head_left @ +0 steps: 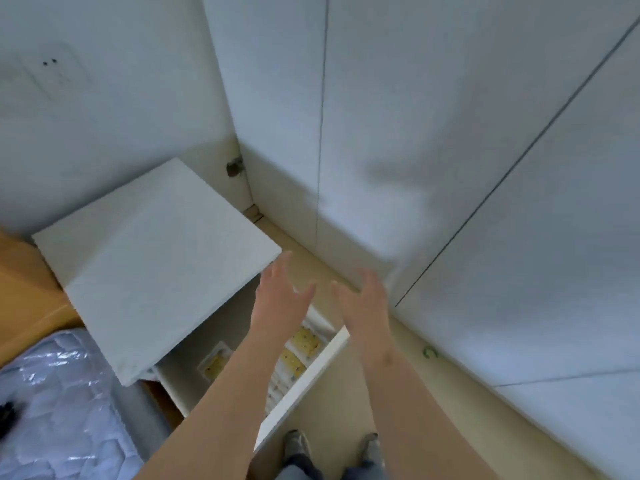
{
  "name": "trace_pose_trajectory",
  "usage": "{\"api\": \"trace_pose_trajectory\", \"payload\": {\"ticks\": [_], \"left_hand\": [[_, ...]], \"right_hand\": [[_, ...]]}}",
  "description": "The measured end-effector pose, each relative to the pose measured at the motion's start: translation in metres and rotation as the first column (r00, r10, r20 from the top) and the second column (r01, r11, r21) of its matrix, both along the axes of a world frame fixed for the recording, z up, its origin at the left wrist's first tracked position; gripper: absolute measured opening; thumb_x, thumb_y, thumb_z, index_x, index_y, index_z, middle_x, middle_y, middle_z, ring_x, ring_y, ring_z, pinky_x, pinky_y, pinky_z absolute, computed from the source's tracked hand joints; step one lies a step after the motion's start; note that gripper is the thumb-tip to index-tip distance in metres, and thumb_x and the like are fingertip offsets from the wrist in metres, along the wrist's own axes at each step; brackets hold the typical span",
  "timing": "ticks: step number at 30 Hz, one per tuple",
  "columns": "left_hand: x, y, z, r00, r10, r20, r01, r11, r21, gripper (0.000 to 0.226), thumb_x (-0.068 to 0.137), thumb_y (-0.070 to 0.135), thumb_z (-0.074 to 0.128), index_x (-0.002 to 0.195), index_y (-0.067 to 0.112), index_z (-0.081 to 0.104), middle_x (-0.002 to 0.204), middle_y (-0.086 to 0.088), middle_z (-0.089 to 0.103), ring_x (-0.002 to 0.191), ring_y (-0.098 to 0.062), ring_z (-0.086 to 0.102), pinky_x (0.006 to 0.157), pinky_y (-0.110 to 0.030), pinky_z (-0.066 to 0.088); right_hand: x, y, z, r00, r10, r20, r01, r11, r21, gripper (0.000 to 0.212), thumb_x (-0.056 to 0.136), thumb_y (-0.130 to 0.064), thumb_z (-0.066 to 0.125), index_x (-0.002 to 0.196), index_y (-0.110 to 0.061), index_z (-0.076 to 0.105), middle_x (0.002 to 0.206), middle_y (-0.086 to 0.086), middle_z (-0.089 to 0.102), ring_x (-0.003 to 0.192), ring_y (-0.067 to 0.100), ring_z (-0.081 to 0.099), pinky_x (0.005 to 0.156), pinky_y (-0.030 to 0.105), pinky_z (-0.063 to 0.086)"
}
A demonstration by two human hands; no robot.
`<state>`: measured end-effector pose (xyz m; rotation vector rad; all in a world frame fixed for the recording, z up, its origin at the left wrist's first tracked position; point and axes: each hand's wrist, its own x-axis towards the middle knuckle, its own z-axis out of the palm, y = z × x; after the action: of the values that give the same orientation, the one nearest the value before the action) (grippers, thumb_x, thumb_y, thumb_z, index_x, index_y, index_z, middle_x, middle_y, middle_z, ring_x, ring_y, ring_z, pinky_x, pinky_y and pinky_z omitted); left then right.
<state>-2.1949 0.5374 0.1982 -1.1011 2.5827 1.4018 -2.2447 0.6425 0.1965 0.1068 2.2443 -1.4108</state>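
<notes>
My left hand (278,299) and my right hand (367,301) are both stretched out in front of me, fingers straight and spread, holding nothing. They hover above an open white drawer (322,372) of a white bedside cabinet (156,258). Inside the drawer lie several flat yellow-and-white packets (304,341), partly hidden by my left forearm. Both hands are blurred by motion.
White wardrobe doors (450,168) fill the right and back. A mattress wrapped in clear plastic (59,410) lies at the lower left beside a wooden bed frame (24,299). My feet (298,443) stand on the beige floor below the drawer. A small green ring (429,352) lies on the floor.
</notes>
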Motion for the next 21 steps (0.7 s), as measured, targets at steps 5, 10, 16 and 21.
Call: {"api": "trace_pose_trajectory", "payload": {"ticks": [5, 10, 16, 21], "left_hand": [[-0.052, 0.092, 0.065, 0.964, -0.136, -0.23, 0.158, 0.984, 0.08, 0.062, 0.092, 0.029, 0.058, 0.146, 0.025, 0.026, 0.149, -0.003, 0.032, 0.135, -0.02, 0.033, 0.105, -0.034, 0.031], [-0.074, 0.237, 0.122, 0.881, -0.276, -0.385, 0.352, 0.925, 0.144, 0.057, 0.091, 0.033, 0.057, 0.142, 0.031, 0.031, 0.144, 0.002, 0.037, 0.131, -0.018, 0.039, 0.105, -0.035, 0.035], [-0.057, 0.439, 0.165, 0.748, -0.427, -0.508, 0.595, 0.771, 0.227, 0.052, 0.093, 0.032, 0.056, 0.14, 0.03, 0.035, 0.14, 0.003, 0.04, 0.119, -0.014, 0.042, 0.094, -0.03, 0.035], [-0.023, 0.59, 0.186, 0.63, -0.551, -0.548, 0.766, 0.56, 0.317, 0.049, 0.092, 0.032, 0.058, 0.137, 0.03, 0.038, 0.138, 0.004, 0.041, 0.114, -0.013, 0.043, 0.096, -0.033, 0.037]], "right_hand": [[-0.02, 0.105, 0.07, 0.945, -0.316, -0.085, 0.295, 0.936, -0.191, 0.053, 0.091, -0.025, 0.056, 0.141, -0.024, 0.036, 0.148, -0.002, 0.031, 0.129, 0.014, 0.037, 0.092, 0.022, 0.028], [-0.008, 0.251, 0.124, 0.797, -0.586, -0.147, 0.513, 0.785, -0.347, 0.05, 0.092, -0.029, 0.057, 0.138, -0.029, 0.038, 0.146, -0.005, 0.034, 0.124, 0.012, 0.039, 0.092, 0.027, 0.031], [0.043, 0.44, 0.167, 0.575, -0.792, -0.204, 0.672, 0.599, -0.435, 0.047, 0.093, -0.026, 0.057, 0.137, -0.028, 0.041, 0.144, -0.004, 0.037, 0.13, 0.014, 0.038, 0.091, 0.027, 0.03], [0.102, 0.574, 0.187, 0.349, -0.905, -0.243, 0.776, 0.424, -0.466, 0.043, 0.092, -0.019, 0.055, 0.133, -0.027, 0.044, 0.139, -0.005, 0.039, 0.113, 0.009, 0.041, 0.09, 0.028, 0.033]]}}
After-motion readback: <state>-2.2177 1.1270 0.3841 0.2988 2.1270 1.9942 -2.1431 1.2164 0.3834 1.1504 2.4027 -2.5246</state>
